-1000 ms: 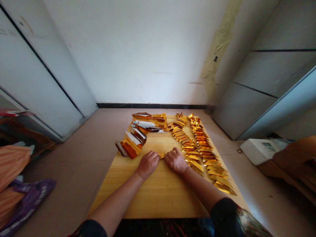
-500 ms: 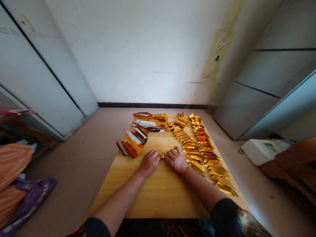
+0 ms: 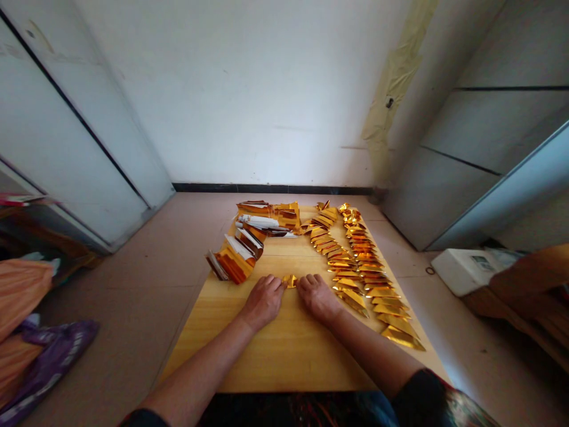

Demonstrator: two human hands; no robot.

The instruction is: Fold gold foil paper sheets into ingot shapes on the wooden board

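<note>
Between my two hands, near the middle of the wooden table, is a small piece of gold foil paper. My left hand has its fingers curled on the piece's left end. On its right end, my right hand grips with bent fingers. To the right lie two long rows of folded gold pieces, an inner row and an outer row. Stacks of gold and white paper sheets lie at the table's back left.
A white box stands on the floor at the right beside brown cardboard. Orange and purple bags are at the left. Grey cabinets flank the white wall behind the table.
My hands have moved slightly apart and more of the gold piece between them shows. The raised fingers of my right hand have come down. The view has shifted slightly.
</note>
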